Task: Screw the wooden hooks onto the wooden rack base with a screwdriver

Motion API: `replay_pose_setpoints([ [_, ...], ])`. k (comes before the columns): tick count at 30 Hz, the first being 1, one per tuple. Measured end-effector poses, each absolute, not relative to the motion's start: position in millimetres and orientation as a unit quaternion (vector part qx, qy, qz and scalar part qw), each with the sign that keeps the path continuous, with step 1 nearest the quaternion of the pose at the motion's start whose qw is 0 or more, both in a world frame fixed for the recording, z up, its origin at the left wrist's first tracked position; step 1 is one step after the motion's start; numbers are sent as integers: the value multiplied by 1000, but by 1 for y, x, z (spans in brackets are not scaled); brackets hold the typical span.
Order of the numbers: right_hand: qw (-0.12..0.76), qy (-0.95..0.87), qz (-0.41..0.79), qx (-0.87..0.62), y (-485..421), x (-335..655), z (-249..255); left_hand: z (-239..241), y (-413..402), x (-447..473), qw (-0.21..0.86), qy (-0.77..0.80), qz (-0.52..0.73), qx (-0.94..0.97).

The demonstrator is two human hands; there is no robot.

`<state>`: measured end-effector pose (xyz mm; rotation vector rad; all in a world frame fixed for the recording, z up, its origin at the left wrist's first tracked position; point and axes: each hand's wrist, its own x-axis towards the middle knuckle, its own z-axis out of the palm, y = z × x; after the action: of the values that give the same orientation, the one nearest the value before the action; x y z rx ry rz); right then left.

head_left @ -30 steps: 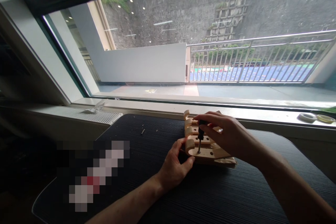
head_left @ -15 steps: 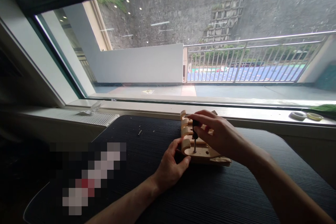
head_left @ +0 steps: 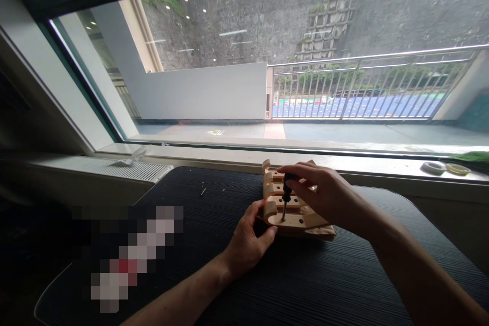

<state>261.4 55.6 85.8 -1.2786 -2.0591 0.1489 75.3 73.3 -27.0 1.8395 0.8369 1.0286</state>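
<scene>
A pale wooden piece (head_left: 292, 221) with several curved hooks and round holes lies on the dark table. My right hand (head_left: 319, 186) grips a black-handled screwdriver (head_left: 287, 189), its fingers closed round the top of the handle. The shaft points down and its tip meets the nearest slat at a screw or hole, too small to tell which; the tool leans slightly to the right. My left hand (head_left: 250, 239) holds the near left corner of the wooden piece, thumb on the front side and fingers behind the hook.
A small screw (head_left: 203, 191) and some crumbs lie on the black table (head_left: 225, 204) to the left. Blurred-out pale items cover its left part. Two tape rolls (head_left: 433, 167) sit on the windowsill, a crumpled plastic bag (head_left: 133, 157) on the vented ledge at left.
My right hand has shifted slightly to the right and its fingers have turned on the screwdriver, which now leans more. The left hand and the wooden piece stay almost in place.
</scene>
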Motion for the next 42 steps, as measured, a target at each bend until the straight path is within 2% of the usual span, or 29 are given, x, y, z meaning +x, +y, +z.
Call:
replay_pose_setpoints([
  [11,378,-767,33,-518,57,254,82,-23,72,75,426,334,406,736],
  [20,322,-791,75,-515,53,263,88,-26,73,75,433,326,411,733],
  [37,329,-774,68,-537,54,269,88,-25,73,76,417,333,412,739],
  [42,347,-796,57,-492,50,265,92,-25,72,76,423,332,412,736],
])
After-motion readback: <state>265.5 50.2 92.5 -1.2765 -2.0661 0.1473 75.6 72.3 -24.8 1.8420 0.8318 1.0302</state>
